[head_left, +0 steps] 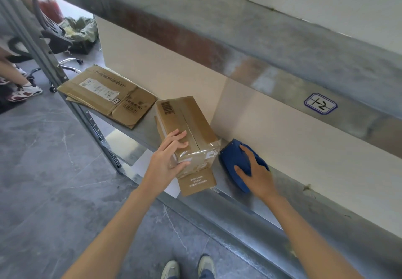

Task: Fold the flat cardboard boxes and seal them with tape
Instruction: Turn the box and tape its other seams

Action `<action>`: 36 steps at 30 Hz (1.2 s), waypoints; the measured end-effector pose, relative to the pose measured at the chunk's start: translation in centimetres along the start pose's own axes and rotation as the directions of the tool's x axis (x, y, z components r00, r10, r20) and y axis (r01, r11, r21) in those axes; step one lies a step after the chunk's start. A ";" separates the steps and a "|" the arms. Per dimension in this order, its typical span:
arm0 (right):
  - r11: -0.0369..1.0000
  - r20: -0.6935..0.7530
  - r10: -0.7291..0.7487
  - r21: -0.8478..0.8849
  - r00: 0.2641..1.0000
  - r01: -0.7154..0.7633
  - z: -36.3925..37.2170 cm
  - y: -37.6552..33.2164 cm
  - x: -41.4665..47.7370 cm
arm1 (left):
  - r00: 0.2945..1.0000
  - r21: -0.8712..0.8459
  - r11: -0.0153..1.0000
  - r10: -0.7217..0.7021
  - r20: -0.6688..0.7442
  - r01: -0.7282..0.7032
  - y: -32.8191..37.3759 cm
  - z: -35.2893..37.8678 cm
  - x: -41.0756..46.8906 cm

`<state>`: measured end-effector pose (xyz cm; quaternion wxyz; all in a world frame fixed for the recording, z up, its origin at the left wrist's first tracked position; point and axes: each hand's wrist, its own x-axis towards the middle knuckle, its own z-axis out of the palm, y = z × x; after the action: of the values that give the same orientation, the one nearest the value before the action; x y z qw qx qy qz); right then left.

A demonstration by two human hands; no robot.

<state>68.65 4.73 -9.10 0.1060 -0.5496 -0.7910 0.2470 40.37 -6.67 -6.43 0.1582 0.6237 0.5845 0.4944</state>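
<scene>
Head view: the left hand (pixel 167 159) clasps the near corner of the folded box (pixel 191 122), fingers laid flat on its taped top and thumb hooked round the end face. The right hand (pixel 256 170) curls over the blue tape dispenser (pixel 232 159), just beside the box's right end. Both rest on the metal shelf (pixel 228 200). Flat cardboard boxes (pixel 106 96) lie stacked further left, against the wall.

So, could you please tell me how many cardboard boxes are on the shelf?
3: one folded box under the left hand, two flat boxes stacked further left; more may hide beneath them.
</scene>
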 end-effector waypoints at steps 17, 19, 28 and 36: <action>0.991 -0.183 -0.129 0.007 0.975 0.133 -3.7 -2.0 0.7 | 1.000 0.006 1.000 -0.009 -0.007 0.009 0.2 -0.1 0.0; 0.969 -0.180 -0.205 0.100 0.962 0.225 -4.3 -4.1 1.3 | 1.000 0.000 1.000 -0.018 -0.010 0.018 0.3 0.0 0.0; 0.884 0.125 -0.418 0.283 0.900 0.372 -4.8 -8.4 2.9 | 1.000 0.001 1.000 -0.023 -0.014 0.023 0.4 -0.2 0.0; 0.887 0.134 -0.413 0.283 0.901 0.364 -5.1 -8.6 4.4 | 0.999 0.008 1.000 -0.029 -0.019 0.029 0.2 0.0 0.0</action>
<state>62.23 7.81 -0.88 0.1460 -0.3352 -0.8540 0.3703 40.42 -6.75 -6.30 0.1572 0.6113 0.5969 0.4953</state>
